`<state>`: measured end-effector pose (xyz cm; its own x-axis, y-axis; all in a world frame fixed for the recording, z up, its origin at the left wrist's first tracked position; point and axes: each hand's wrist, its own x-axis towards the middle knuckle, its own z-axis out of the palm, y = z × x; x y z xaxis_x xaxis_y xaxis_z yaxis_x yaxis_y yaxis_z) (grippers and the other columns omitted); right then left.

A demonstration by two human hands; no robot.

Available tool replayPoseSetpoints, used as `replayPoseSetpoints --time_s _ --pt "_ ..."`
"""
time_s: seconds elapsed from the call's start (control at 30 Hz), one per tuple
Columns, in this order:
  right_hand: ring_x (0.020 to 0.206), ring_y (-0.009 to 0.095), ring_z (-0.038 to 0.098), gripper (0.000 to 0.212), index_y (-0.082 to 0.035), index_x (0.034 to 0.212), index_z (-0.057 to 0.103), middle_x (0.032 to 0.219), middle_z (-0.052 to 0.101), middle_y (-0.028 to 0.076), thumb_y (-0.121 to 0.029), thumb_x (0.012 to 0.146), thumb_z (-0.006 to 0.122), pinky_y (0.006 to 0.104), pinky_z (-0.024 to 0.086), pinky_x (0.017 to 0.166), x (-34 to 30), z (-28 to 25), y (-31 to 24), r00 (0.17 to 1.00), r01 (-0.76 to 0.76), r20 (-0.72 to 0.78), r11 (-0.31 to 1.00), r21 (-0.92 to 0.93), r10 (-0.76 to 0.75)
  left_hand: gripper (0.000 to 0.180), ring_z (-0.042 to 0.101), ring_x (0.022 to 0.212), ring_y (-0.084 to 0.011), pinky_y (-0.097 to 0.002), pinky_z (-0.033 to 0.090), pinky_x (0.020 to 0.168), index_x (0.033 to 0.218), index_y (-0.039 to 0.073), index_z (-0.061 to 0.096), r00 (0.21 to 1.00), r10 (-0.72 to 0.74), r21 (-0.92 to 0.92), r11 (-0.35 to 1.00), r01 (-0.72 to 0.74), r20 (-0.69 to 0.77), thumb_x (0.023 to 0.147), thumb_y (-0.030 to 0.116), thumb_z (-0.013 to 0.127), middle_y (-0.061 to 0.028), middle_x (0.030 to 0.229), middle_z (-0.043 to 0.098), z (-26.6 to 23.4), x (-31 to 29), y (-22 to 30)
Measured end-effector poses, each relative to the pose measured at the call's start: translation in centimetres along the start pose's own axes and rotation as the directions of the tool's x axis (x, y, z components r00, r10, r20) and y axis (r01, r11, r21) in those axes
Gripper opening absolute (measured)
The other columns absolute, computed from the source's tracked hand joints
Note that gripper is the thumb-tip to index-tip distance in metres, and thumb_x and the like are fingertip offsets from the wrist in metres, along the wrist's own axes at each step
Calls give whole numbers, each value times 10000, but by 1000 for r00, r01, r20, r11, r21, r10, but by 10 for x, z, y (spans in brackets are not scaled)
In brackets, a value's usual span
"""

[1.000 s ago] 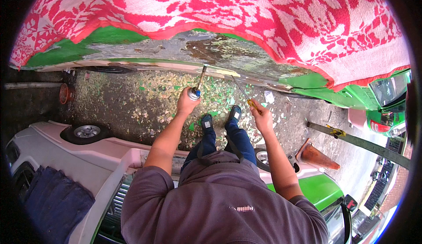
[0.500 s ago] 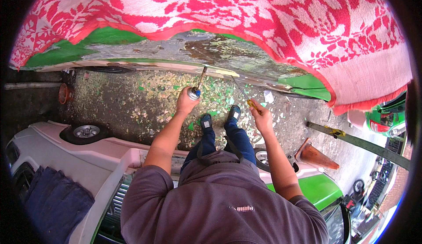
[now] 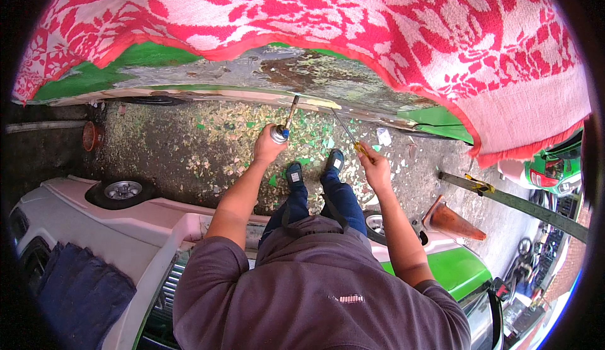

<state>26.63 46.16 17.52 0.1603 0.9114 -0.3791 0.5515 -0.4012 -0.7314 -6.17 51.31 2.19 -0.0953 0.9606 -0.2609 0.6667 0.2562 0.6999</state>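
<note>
My left hand [image 3: 267, 147] is closed round the canister of a gas blowtorch [image 3: 290, 114], whose nozzle tube points at the lower side of a car body. In my right hand [image 3: 376, 168] is the yellow handle of a screwdriver [image 3: 348, 132]; its long thin shaft slants up to the left, with the tip at the panel's lower edge. The car panel [image 3: 208, 72] is green, with large patches of bare grey and brown metal. Pale yellowish filler or paint [image 3: 322, 103] shows along its edge between the two tools. No flame can be made out.
A red and pink floral blanket [image 3: 353, 9] drapes over the car. Paint flakes [image 3: 195, 142] litter the ground round my feet. Another pink and green car [image 3: 126, 224] stands behind me. On the right are an orange traffic cone [image 3: 457, 219] and a metal beam [image 3: 523, 205].
Both hands and tools keep nearly the same places; the view has shifted only slightly.
</note>
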Motion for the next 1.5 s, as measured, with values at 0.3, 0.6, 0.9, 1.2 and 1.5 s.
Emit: replayPoseSetpoints --time_s 0.3,0.6,0.9,1.2,1.5 --pt "1009 240 696 371 -164 1266 647 1093 703 162 -256 906 653 337 519 847 0 -4 0 1000 -23 -5 1000 -18 23 735 591 1100 -365 -441 490 918 1234 72 519 1000 18 3 1000 -18 11 623 295 861 -179 1177 619 3 -2 2" --pt "1034 256 688 365 -143 1256 652 1108 697 165 -246 905 655 342 519 857 1 -7 -5 1000 -27 -4 999 -31 27 708 588 1105 -367 -440 488 927 1222 74 528 999 -14 -4 1000 14 42 636 295 857 -178 1187 614 5 2 7" --pt "915 148 678 372 -141 1275 641 1054 725 125 -226 913 648 295 507 814 6 -3 2 1000 5 -8 999 -34 -5 730 602 1085 -363 -433 494 920 1228 71 534 999 -23 -3 1000 24 26 615 295 861 -180 1170 627 2 2 1" --pt "872 388 669 441 -245 1296 613 942 689 204 -239 857 655 467 527 781 46 26 -24 978 208 77 922 -327 -194 730 609 1073 -363 -436 496 909 1235 73 527 999 -22 -55 998 20 -33 618 281 859 -186 1154 630 -5 -3 -8" --pt "776 403 657 421 -204 1306 590 891 652 216 -204 886 621 497 541 708 78 69 -40 926 377 159 805 -458 -343 725 632 1049 -315 -401 498 902 1239 32 513 999 -8 -7 1000 8 -51 639 237 865 -168 1119 644 -25 -13 -5"
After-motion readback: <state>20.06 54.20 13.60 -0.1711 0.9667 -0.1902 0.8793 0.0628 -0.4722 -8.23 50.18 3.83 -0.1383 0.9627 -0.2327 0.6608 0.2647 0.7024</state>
